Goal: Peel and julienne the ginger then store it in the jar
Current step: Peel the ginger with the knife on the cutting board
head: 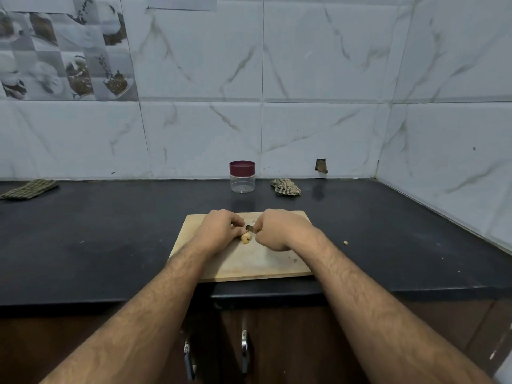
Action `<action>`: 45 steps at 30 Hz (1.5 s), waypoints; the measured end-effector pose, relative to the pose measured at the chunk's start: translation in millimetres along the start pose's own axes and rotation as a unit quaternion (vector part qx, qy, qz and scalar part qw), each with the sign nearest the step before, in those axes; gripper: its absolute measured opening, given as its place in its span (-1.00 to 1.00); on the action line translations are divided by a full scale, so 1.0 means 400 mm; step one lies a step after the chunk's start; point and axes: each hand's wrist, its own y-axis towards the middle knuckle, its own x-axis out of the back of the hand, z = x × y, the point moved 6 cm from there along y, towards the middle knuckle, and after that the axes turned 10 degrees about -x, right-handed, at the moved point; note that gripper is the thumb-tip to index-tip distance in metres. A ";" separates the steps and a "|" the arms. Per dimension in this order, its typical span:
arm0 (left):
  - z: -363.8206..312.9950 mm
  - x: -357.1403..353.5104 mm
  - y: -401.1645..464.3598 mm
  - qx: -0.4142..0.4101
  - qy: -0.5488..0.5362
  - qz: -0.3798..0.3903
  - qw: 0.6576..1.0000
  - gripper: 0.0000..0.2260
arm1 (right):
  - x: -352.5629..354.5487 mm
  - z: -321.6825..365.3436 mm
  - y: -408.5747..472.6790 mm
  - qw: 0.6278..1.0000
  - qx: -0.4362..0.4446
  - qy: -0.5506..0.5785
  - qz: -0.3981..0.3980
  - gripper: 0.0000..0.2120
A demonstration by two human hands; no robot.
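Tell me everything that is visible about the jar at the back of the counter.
The jar is small and round, with a clear, plastic-looking body and a dark red lid, which is on. It looks empty. It stands upright on the black counter, near the tiled wall, behind the cutting board. A crumpled checked cloth lies to its right, apart from it. Neither hand touches it.

Two hands, the left hand (221, 227) and the right hand (279, 230), work over one cutting board (249, 261). One knife (250, 228) and one piece of ginger (246, 238) lie between them. One jar (242, 177) stands far back. Two cloths: far left (29, 189) and right of the jar (286, 187). One scrap (345, 242) lies on the table (110, 239).
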 end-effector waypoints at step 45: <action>-0.011 -0.011 -0.043 -0.017 -0.044 -0.061 0.997 -0.83 | -0.072 -0.076 -0.052 0.994 -0.041 0.088 -0.043 -0.58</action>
